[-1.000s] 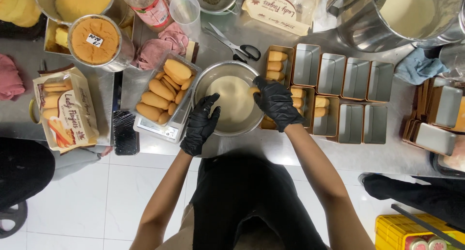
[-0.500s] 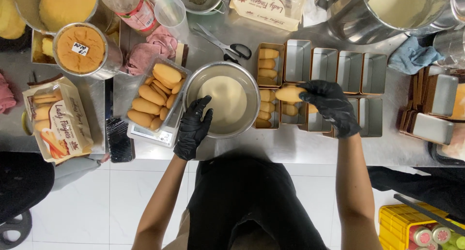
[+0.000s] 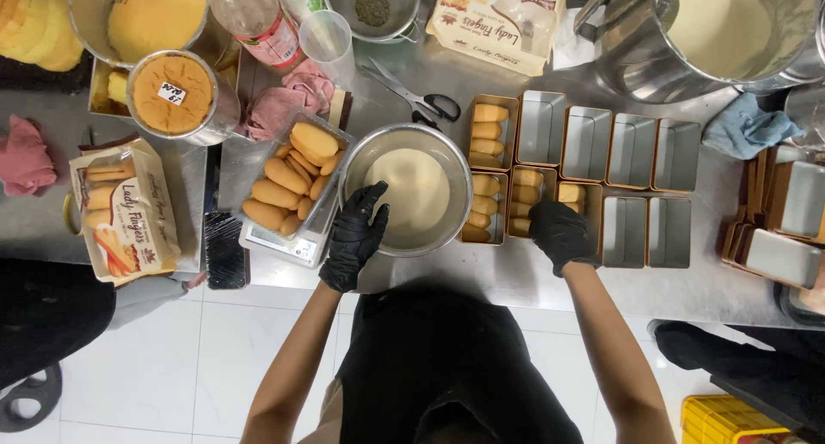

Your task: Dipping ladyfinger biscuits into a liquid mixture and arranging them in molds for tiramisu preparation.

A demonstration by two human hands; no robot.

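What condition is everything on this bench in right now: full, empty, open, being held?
Round steel bowl: holds pale liquid; gloved left hand grips its rim.
Gloved right hand: over a small tin.
Clear plastic tray of finger biscuits: open, partly full.
Small rectangular tins: several empty, four hold biscuits.
Black-handled scissors: closed, lying flat.
Large steel pot: uncovered, holds pale cream.

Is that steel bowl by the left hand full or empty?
Partly full. The bowl holds a pale creamy liquid covering its bottom, well below the rim; the gloved left hand grips its edge.
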